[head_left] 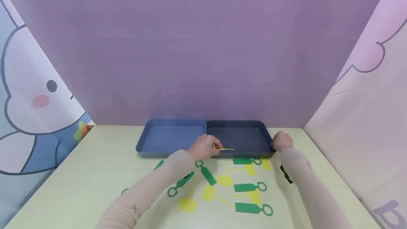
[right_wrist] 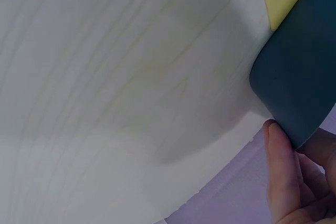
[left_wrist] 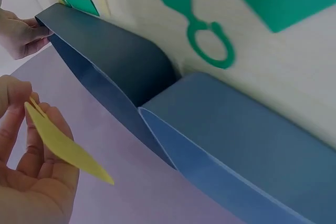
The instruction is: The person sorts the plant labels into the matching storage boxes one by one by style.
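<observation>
Apparently for steadiness, right hand pinches dark tray at its right wall. Left hand pinches yellow tag by one end, above tray's near edge. Green tags lie nearer person than tray.

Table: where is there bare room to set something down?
Free: table between left curtain and blue tray; between right sleeve and right curtain; inside blue tray and dark tray. Crowded: before the trays, around the left sleeve, with green tags and yellow tags.
</observation>
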The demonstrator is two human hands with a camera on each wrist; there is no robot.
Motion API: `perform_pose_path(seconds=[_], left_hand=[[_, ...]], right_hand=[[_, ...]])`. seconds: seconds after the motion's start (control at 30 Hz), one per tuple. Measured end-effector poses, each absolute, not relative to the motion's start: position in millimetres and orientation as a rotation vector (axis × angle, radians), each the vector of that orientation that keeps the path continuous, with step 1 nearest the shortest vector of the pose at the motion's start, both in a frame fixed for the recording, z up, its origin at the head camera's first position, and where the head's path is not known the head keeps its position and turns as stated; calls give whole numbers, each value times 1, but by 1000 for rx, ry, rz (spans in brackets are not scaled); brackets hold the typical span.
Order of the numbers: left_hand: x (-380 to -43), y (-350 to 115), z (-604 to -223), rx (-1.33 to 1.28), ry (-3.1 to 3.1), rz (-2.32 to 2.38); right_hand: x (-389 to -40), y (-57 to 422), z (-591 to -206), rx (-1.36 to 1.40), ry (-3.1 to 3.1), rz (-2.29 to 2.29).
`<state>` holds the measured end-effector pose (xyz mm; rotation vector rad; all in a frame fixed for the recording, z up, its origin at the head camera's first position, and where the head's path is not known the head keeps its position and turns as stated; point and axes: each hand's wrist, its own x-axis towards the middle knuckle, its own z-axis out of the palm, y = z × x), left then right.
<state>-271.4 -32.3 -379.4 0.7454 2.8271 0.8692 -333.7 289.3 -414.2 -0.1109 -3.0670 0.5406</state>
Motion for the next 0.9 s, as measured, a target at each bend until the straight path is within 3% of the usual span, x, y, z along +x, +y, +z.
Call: perform_pose_path(seconds=[0.6,0.9], left_hand=[[-309,19,-382,835,2778,785],[-327,29,-401,860,2794,733]], right_hand=[[-331,293,-409,-112,-3058,523],[-332,288,-411,-105,-3056,526]])
